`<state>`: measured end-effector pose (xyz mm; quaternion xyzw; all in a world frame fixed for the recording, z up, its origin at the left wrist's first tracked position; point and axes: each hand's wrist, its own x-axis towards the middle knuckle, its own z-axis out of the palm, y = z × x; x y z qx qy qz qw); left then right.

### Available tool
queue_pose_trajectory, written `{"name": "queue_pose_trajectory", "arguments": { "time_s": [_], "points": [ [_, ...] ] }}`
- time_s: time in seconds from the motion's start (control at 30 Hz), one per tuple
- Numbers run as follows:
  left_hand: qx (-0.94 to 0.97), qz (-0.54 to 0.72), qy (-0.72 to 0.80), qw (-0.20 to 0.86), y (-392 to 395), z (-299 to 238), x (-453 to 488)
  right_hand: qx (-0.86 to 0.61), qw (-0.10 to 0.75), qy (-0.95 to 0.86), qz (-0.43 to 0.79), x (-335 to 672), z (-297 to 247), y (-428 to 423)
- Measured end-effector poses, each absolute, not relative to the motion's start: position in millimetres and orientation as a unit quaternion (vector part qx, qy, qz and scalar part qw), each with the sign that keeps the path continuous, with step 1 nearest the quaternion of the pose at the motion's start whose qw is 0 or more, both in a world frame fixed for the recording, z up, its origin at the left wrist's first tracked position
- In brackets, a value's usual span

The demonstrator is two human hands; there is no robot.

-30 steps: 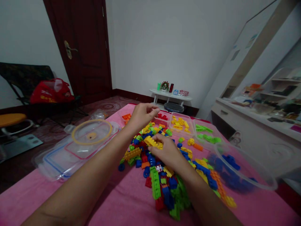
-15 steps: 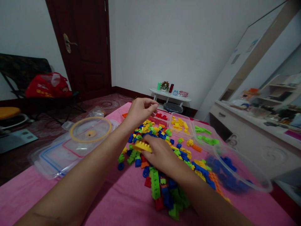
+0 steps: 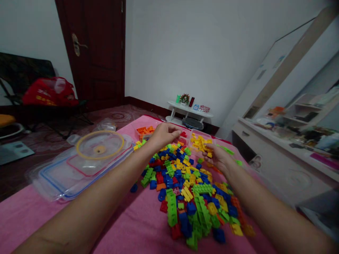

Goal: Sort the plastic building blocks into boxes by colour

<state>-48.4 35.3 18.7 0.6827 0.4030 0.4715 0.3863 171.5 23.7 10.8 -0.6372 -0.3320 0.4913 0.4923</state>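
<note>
Across the pink-covered table spreads a heap of mixed toy building bricks [image 3: 182, 176] in green, blue, yellow, red and orange. Over the heap's far edge is my left hand [image 3: 164, 134], thumb and fingers curled close together beside the clear box of red bricks [image 3: 183, 134]. Whatever its fingertips hold is too small to make out. My right hand [image 3: 218, 156] is at the near corner of the clear box of yellow bricks [image 3: 198, 141]. Its fingers curl round a yellow brick [image 3: 209, 154], partly hidden.
Orange bricks [image 3: 145, 130] fill a box at the far left. Stacked clear lids [image 3: 87, 165] lie left of the heap. Green bricks [image 3: 226, 149] show beyond my right forearm. A white cabinet [image 3: 286, 158] stands on the right, a low white stand [image 3: 190, 110] behind the table.
My right hand has moved from the heap, right and away from me, to the yellow box. My left hand has come down a little, towards the red box. The view has shifted slightly.
</note>
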Motion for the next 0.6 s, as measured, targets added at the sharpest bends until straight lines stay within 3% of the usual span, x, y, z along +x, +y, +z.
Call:
{"name": "queue_pose_trajectory", "arguments": {
  "time_s": [0.13,0.27,0.4,0.5,0.6],
  "points": [
    [0.720,0.436,0.401,0.360,42,5,-44,-0.647,0.503,-0.363,0.442,191,29,65],
    [0.781,0.392,0.371,0.314,33,-1,-33,-0.690,0.490,-0.430,0.313,198,36,72],
    [0.854,0.343,0.257,0.294,-4,3,-12,-0.633,0.474,-0.561,0.244,188,17,28],
    [0.920,0.290,0.128,0.233,-42,3,4,-0.560,0.444,-0.659,0.235,186,-5,-28],
    [0.955,0.240,0.070,0.160,-76,-5,16,-0.579,0.402,-0.684,0.191,200,-25,-88]
  ]
}}
